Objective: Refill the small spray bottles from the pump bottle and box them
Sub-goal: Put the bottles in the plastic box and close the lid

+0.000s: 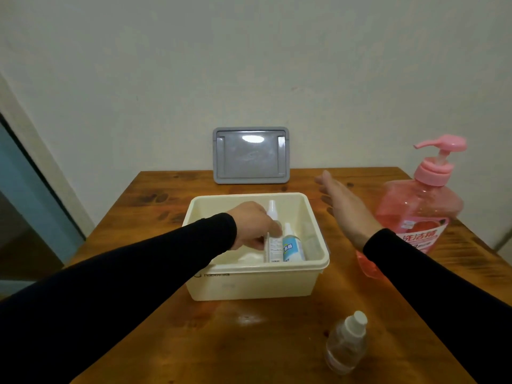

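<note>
A cream plastic box [250, 284] sits open in the middle of a brown wooden table [171, 336]. Inside it, two small spray bottles stand side by side, their long axes running away from the viewer with the nozzles at the far, upper end: a white spray bottle [272, 246] and, touching it on the right, a blue-labelled spray bottle [292, 248]. The left hand [253, 224], in a black sleeve, reaches down into the box, its fingers curled around the white spray bottle at mid-height. The right hand [342, 206] hovers over the table just right of the box, palm turned inward, fingers straight and together, holding nothing. Behind it, at the table's right edge, a large pink pump bottle [415, 214] stands upright, its spout pointing left. A third, clear spray bottle [346, 343] stands alone near the front edge of the table, outside the box, cap upward and leaning slightly right. A grey lid [251, 155] leans upright against the pale wall at the back of the table
</note>
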